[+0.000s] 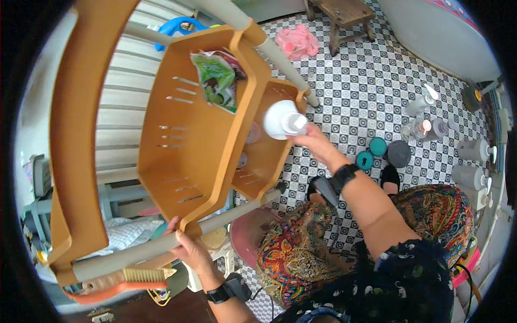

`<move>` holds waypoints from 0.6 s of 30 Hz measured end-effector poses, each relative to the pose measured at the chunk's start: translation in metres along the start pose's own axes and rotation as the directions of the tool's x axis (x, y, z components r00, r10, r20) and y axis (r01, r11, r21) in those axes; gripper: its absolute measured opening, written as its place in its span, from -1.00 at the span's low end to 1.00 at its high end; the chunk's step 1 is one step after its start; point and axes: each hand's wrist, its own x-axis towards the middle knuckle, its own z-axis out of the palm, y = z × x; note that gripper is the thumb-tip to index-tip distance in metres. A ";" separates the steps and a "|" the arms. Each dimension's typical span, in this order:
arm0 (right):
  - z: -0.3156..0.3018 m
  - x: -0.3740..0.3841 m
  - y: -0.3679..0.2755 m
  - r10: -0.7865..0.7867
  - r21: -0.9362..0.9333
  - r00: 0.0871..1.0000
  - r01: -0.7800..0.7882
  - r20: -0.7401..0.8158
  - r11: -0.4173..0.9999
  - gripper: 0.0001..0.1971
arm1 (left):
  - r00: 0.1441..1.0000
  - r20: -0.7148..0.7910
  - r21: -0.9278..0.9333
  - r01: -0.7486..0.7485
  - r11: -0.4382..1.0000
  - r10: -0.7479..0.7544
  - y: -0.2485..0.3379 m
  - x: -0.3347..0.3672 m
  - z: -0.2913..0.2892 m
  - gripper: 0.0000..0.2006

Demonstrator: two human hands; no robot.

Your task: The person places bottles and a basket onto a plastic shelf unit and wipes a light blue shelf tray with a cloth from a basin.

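Observation:
My right hand (318, 146) is closed round a white bottle (277, 119) with a white cap. It holds the bottle over the lower tier (269, 167) of an orange-brown plastic shelf rack, tilted with its cap toward me. My left hand (191, 252) grips the rack's grey pole (221, 222) near the corner of the middle tier (183, 140). A green and dark plastic packet (215, 81) lies at the far end of that middle tier. Behind the tier's edge, two round pale things (252, 132) on the lower tier are partly hidden.
Several pump bottles (425, 102) stand on the patterned tile floor (355, 97) at right, near teal and dark round lids (378, 146). A wooden stool (344, 16) and a pink plastic bag (297, 43) are beyond. An orange brush (124, 285) hangs at lower left.

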 end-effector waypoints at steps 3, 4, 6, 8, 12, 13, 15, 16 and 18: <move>0.012 0.032 0.020 -0.003 0.009 0.999 0.003 0.052 1.000 -0.59 | 0.999 -0.027 0.156 -0.023 0.987 0.027 0.009 0.001 -0.009 -0.70; 0.012 0.040 0.020 0.006 -0.047 1.000 -0.005 0.027 0.999 -0.61 | 0.999 -0.039 0.104 -0.007 0.995 0.011 0.018 -0.001 0.004 -0.70; 0.016 0.062 0.026 0.024 -0.139 1.000 -0.024 -0.003 0.990 -0.62 | 0.994 -0.098 0.005 0.054 0.999 -0.053 0.025 -0.003 0.017 -0.72; 0.013 0.081 0.033 0.044 -0.191 0.999 -0.049 -0.032 0.980 -0.62 | 0.988 -0.127 0.033 0.089 0.995 -0.084 0.027 -0.002 0.022 -0.73; 0.038 0.102 0.021 0.089 -0.369 0.984 -0.142 -0.155 0.918 -0.64 | 0.986 -0.163 0.067 0.037 0.997 -0.026 0.021 -0.005 0.011 -0.71; 0.044 0.107 0.021 0.071 -0.476 0.976 -0.163 -0.205 0.864 -0.64 | 0.986 -0.161 0.070 0.048 0.996 -0.037 0.019 -0.006 0.007 -0.71; 0.050 0.129 0.036 -0.003 -0.584 0.980 -0.115 -0.197 0.803 -0.64 | 0.995 -0.099 0.100 0.042 0.994 -0.032 0.018 -0.006 0.005 -0.70; 0.053 0.143 0.045 -0.079 -0.681 0.981 -0.063 -0.175 0.730 -0.64 | 0.982 -0.166 0.098 0.109 0.989 -0.092 0.023 -0.008 0.011 -0.70; 0.031 0.193 0.095 -0.179 -0.654 0.980 0.078 -0.090 0.752 -0.62 | 0.985 -0.149 0.063 0.092 0.994 -0.082 0.019 -0.008 0.014 -0.67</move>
